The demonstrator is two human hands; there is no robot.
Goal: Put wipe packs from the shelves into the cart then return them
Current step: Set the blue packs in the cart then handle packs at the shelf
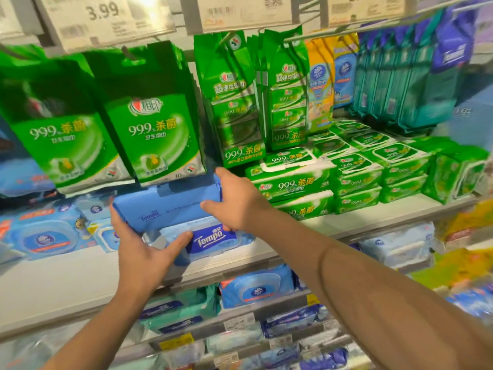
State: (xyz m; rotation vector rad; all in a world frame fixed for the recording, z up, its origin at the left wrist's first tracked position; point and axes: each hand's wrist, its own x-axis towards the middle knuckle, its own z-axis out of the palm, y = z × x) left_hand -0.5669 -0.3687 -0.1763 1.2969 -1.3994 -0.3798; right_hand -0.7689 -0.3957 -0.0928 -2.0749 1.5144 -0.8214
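Observation:
A blue Tempo wipe pack (165,206) is held tilted above the white shelf (66,284), just under the hanging green packs. My left hand (138,252) grips its left end from below, thumb stretched toward the pack beneath. My right hand (234,201) grips its right end, fingers wrapped over the top edge. Another Tempo pack (210,240) with a dark blue label lies flat on the shelf right below the held one. The cart is out of view.
Green 99.9% packs (157,134) hang from hooks at upper left and centre. Stacks of green wipe packs (301,182) fill the shelf to the right. Light blue packs (45,236) lie at left, and lower shelves (256,289) hold more blue packs. Price tags hang above.

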